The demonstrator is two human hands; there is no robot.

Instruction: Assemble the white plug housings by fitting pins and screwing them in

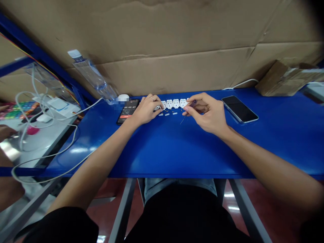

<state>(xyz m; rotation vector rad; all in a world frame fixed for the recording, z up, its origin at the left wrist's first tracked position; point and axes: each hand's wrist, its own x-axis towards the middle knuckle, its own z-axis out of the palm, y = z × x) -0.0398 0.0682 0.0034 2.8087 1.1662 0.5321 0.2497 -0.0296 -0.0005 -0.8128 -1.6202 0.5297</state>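
Lying in a row along the far edge of the blue table (177,152), white plugs (176,103), glossy, blocky moulded plastic, both ends of the row hidden behind the hands. Curling over the row's left end, the left hand (145,109), a thin ring on one finger, fingertips touching the end plug; whether gripping or only steadying it, impossible to make out. Closing around a slim screwdriver (183,118), the right hand (207,113), thumb and forefinger pinched near the row's right end, the purple handle half buried in the fingers, the thin metal shaft slanting down toward the table. Scattering just in front of the plugs, small white strips (167,114) and dark specks (165,110), too tiny to identify. Lying beside the left hand, a phone (128,111) showing a running timer, its lower corner near the wrist. Resting well right of the right hand, a second phone (239,109), dark glass, pale rim. Hanging behind the table, creased cardboard (162,40); sagging over the far left corner, a clear plastic sleeve (95,79). Trailing off the table's left edge, a white cable (60,114). Poking in at the frame's left edge, another person's hand (5,132), mostly cut off.
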